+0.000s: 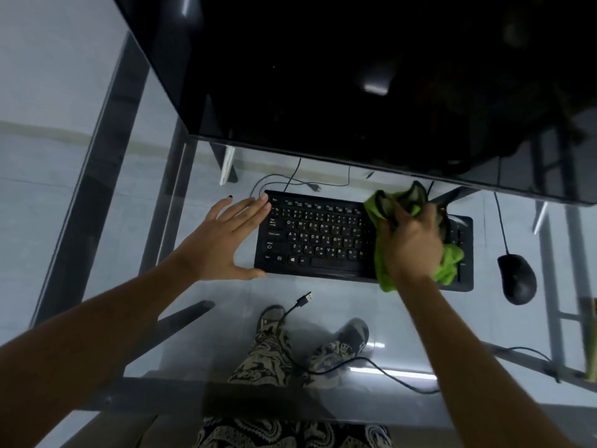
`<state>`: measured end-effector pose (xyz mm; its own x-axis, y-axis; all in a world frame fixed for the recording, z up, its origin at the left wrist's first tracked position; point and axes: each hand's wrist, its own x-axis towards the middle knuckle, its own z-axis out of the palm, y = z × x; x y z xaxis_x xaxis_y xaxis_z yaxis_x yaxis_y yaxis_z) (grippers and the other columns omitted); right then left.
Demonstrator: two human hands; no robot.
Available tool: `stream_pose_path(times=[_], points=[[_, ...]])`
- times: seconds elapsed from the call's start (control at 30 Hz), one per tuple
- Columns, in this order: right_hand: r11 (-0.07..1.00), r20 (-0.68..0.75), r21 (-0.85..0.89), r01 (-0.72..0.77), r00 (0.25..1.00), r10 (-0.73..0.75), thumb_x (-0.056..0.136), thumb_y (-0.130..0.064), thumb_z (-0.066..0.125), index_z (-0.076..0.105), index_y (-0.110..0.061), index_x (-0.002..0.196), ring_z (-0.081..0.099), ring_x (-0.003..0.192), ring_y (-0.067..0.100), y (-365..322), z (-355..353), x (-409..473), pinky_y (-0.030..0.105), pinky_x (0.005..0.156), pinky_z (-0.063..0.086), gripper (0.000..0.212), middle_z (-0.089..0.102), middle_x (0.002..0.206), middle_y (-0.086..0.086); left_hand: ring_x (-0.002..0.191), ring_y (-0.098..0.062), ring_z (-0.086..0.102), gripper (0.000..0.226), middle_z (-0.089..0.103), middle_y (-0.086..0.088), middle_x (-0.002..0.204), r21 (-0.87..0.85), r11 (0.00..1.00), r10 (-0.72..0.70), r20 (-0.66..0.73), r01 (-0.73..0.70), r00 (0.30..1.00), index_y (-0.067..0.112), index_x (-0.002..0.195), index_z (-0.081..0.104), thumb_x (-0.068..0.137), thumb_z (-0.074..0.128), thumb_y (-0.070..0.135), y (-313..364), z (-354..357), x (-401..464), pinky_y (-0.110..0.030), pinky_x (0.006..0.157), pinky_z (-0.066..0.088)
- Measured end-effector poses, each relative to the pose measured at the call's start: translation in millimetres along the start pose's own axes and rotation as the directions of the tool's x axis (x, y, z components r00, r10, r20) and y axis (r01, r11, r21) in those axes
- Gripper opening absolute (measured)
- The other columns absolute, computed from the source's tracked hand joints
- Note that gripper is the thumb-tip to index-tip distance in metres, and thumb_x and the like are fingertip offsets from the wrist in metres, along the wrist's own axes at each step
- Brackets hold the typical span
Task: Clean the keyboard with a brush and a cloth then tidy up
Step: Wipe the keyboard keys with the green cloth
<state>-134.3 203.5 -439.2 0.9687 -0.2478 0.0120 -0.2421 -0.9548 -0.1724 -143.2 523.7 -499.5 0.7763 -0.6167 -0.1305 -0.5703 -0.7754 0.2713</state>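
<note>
A black keyboard [319, 237] lies on a glass desk [226, 334]. My right hand [410, 244] is shut on a crumpled green cloth [384, 208] and presses it onto the keyboard's right part, hiding those keys. My left hand [226, 240] is open with fingers spread, resting against the keyboard's left edge, fingertips at its top-left corner and thumb at its bottom-left corner. No brush is in view.
A black mouse [517, 279] lies right of the keyboard. A loose USB plug [305, 299] and its cable lie in front of the keyboard. A dark monitor [355, 76] overhangs the back. My legs and feet show through the glass.
</note>
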Motion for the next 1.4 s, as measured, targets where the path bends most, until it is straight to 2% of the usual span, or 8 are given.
stream_pose_path(times=[0.2, 0.37, 0.5, 0.73, 0.93, 1.07, 1.3, 1.4], points=[[0.980, 0.089, 0.032, 0.195, 0.976, -0.198, 0.083, -0.038, 0.070, 0.066, -0.026, 0.118, 0.061, 0.090, 0.031, -101, 23, -24, 0.035, 0.055, 0.056, 0.037, 0.053, 0.113, 0.015, 0.149, -0.025, 0.002, 0.105, 0.002, -0.012, 0.162, 0.062, 0.993, -0.100, -0.046, 0.103, 0.994, 0.004, 0.152, 0.007, 0.079, 0.043, 0.071, 25, -1, -2, -0.059, 0.117, 0.005], [0.971, 0.079, 0.082, 0.223, 0.970, -0.229, 0.072, -0.025, 0.080, 0.071, -0.024, 0.107, 0.062, 0.078, 0.031, -94, 27, -24, 0.031, 0.043, 0.052, 0.036, 0.057, 0.099, 0.015, 0.146, -0.029, 0.015, 0.064, 0.022, -0.017, 0.156, 0.075, 0.988, -0.120, -0.163, 0.134, 0.979, 0.001, 0.148, 0.021, 0.100, 0.020, 0.043, 97, 16, 10, -0.048, 0.118, 0.012], [0.937, 0.109, 0.035, 0.348, 0.930, -0.350, 0.079, -0.030, 0.076, 0.065, -0.026, 0.120, 0.062, 0.087, 0.031, -75, 20, -15, 0.037, 0.051, 0.059, 0.042, 0.055, 0.106, 0.015, 0.144, -0.029, 0.022, 0.057, 0.028, -0.018, 0.154, 0.105, 0.975, -0.181, -0.146, 0.197, 0.973, 0.000, 0.147, 0.022, 0.104, 0.011, 0.037, 102, 32, 12, -0.044, 0.117, 0.018], [0.997, 0.091, -0.044, 0.066, 0.994, -0.061, 0.089, -0.029, 0.065, 0.059, -0.025, 0.131, 0.055, 0.101, 0.038, 5, -6, 16, 0.045, 0.067, 0.056, 0.042, 0.048, 0.119, 0.019, 0.144, -0.025, 0.026, 0.056, 0.027, -0.004, 0.156, 0.212, 0.977, 0.014, -0.184, 0.026, 0.983, 0.014, 0.151, 0.022, 0.099, 0.038, 0.027, 95, 40, 11, -0.043, 0.116, 0.018], [0.957, 0.160, 0.019, 0.291, 0.944, -0.290, 0.076, -0.022, 0.078, 0.070, -0.028, 0.109, 0.064, 0.082, 0.030, -92, 20, -7, 0.037, 0.045, 0.057, 0.034, 0.056, 0.103, 0.014, 0.141, -0.024, 0.027, 0.055, 0.040, -0.005, 0.150, 0.252, 0.968, 0.031, -0.193, 0.018, 0.981, 0.011, 0.146, 0.031, 0.092, 0.039, 0.016, 95, 42, 10, -0.040, 0.116, 0.015], [0.897, 0.162, -0.001, 0.442, 0.885, -0.436, 0.082, -0.023, 0.071, 0.067, -0.024, 0.115, 0.064, 0.084, 0.031, -80, 15, 2, 0.037, 0.051, 0.059, 0.033, 0.056, 0.102, 0.014, 0.140, -0.023, 0.029, 0.050, 0.042, -0.006, 0.149, 0.264, 0.964, 0.016, -0.197, 0.038, 0.980, 0.011, 0.145, 0.032, 0.096, 0.034, 0.022, 96, 38, 10, -0.040, 0.114, 0.021], [0.985, 0.235, -0.156, 0.078, 0.971, -0.040, 0.096, -0.046, 0.047, 0.060, -0.018, 0.122, 0.058, 0.086, 0.032, -33, -9, 34, 0.035, 0.057, 0.044, 0.040, 0.048, 0.121, 0.015, 0.144, -0.022, 0.026, 0.052, 0.026, -0.003, 0.157, 0.275, 0.960, 0.009, -0.194, 0.045, 0.981, 0.013, 0.151, 0.024, 0.101, 0.032, 0.025, 96, 42, 10, -0.041, 0.116, 0.021], [0.978, 0.283, -0.113, 0.175, 0.949, -0.137, 0.098, -0.048, 0.041, 0.061, -0.013, 0.112, 0.058, 0.074, 0.029, -95, 1, 26, 0.031, 0.052, 0.039, 0.042, 0.050, 0.117, 0.013, 0.140, -0.024, 0.031, 0.049, 0.040, -0.005, 0.150, 0.270, 0.962, 0.013, -0.185, 0.038, 0.983, 0.011, 0.145, 0.033, 0.097, 0.033, 0.024, 96, 41, 11, -0.041, 0.116, 0.017]])
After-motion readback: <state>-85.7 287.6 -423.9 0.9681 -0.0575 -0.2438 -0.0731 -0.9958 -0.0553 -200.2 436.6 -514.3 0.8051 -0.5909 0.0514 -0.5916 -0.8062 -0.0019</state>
